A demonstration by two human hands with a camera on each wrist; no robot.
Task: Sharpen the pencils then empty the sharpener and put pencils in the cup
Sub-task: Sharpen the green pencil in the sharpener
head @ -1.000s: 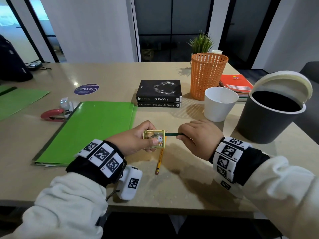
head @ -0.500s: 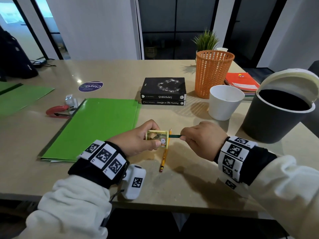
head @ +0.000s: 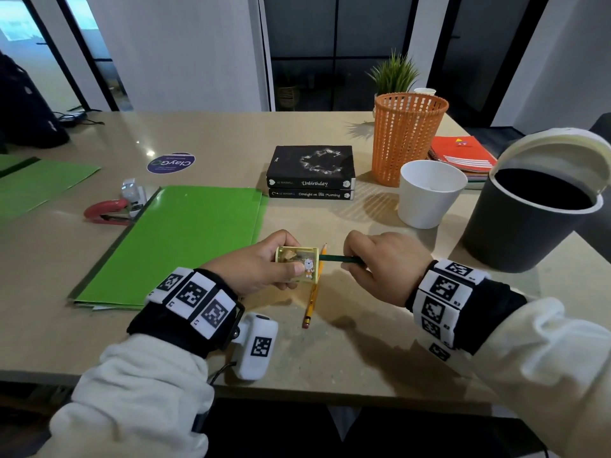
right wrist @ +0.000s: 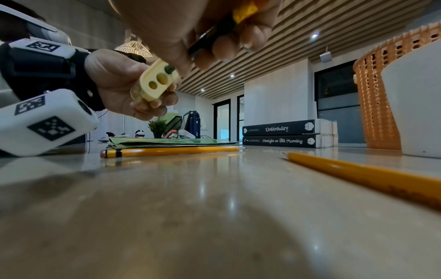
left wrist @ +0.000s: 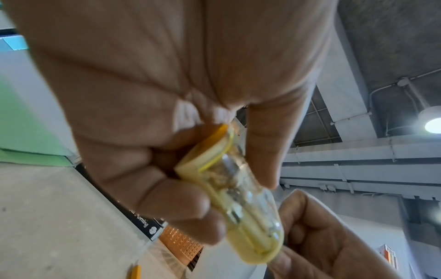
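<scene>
My left hand point(head: 264, 264) grips a small yellow sharpener point(head: 299, 262) with a clear shavings box, held just above the table. Shavings show inside the sharpener point(left wrist: 238, 188). My right hand point(head: 377, 259) pinches a dark green pencil point(head: 339, 258), which lies level with its tip in one hole of the sharpener point(right wrist: 157, 81). One yellow pencil point(head: 311, 300) lies on the table under the sharpener. A second yellow pencil point(right wrist: 358, 175) lies under my right hand. The white cup point(head: 429, 193) stands upright behind my right hand.
A dark bin point(head: 529, 233) with its lid tipped open stands at the right. An orange mesh basket point(head: 408, 137), two stacked black books point(head: 310, 170) and an orange notebook point(head: 463, 157) sit further back. A green folder point(head: 185, 242) and red stapler point(head: 105, 211) lie to the left.
My right hand has drawn slightly to the right, so more of the green pencil's shaft shows outside the sharpener. My left hand still holds the sharpener in the same place.
</scene>
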